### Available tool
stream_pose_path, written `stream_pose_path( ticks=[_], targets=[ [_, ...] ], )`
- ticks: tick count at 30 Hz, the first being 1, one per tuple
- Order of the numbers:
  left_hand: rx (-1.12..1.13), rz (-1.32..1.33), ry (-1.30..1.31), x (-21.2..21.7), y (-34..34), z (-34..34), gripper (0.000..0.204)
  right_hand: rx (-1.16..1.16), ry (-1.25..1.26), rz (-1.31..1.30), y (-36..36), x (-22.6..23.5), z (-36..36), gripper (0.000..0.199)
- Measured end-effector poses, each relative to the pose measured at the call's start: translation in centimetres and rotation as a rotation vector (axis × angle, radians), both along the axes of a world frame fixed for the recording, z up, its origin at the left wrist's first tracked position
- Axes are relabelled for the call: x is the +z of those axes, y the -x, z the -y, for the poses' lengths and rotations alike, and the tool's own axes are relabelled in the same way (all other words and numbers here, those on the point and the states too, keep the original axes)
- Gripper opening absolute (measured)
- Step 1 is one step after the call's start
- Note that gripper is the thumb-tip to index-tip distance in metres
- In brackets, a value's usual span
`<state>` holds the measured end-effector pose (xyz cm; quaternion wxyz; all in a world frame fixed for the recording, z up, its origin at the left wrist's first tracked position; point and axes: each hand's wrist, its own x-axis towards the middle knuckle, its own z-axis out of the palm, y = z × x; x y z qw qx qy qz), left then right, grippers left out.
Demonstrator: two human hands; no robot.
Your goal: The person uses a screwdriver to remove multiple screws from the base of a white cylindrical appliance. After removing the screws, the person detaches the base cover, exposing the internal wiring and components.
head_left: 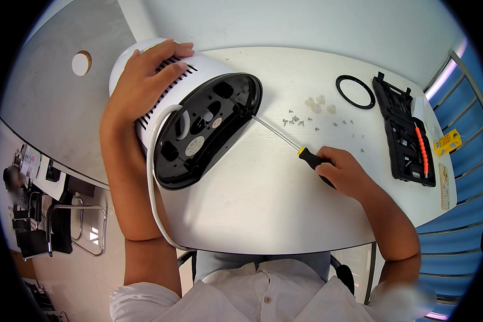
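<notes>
Left hand (pixel 138 83) lies with fingers extended across the slotted side of a white appliance (pixel 216 68), which rests tilted on its side on the left part of the white table (pixel 241 214). A white cord (pixel 151 177) curves from the rim of its black base (pixel 206 137) to the table's near edge. The base faces right and toward the person; a screwdriver (pixel 306 155) slants into a recess near its right rim, the tip too hidden to tell whether it meets a screw. Small screws (pixel 293 121) lie scattered to the right, with pale pieces (pixel 315 108) just beyond. Right hand (pixel 341 169) is curled around the screwdriver's handle. Farther right, a black ring (pixel 365 106) lies flat near an unfolded tool case (pixel 392 145) holding an orange shaft (pixel 421 145). A yellow box (pixel 448 142) stands beside the case.
</notes>
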<state>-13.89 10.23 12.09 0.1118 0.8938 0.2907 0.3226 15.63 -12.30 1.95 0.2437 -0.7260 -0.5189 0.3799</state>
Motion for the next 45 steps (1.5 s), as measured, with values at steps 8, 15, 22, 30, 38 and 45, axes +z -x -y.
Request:
stream_pose_path(
  ticks=[8, 15, 22, 30, 38, 45],
  targets=[
    [-0.018, 0.026, 0.025, 0.0, -0.1, 0.0, 0.031, 0.084, -0.368, 0.534, 1.1, -0.3, 1.3, 0.023],
    [-0.006, 0.048, -0.019, -0.1, -0.3, 0.1, 0.032, -0.033, -0.254, 0.319, 1.1, -0.3, 1.1, 0.023],
    [-0.002, 0.044, -0.036, 0.0, -0.3, 0.5, 0.032, -0.091, 0.077, -0.237, -0.3, 1.2, 0.4, 0.019],
    [-0.017, 0.041, -0.016, 0.0, -0.4, 0.3, 0.032, 0.047, -0.604, 0.675, 0.7, -1.1, 1.2, 0.026],
    [-0.02, 0.058, 0.026, 0.0, -0.3, 0.6, 0.032, 0.033, -0.389, 0.441, 0.2, -0.4, 0.8, 0.019],
    [-0.016, 0.056, 0.006, 0.0, -0.3, 0.4, 0.032, 0.061, -0.434, 0.603, 1.0, -0.4, 1.1, 0.027]
  ],
)
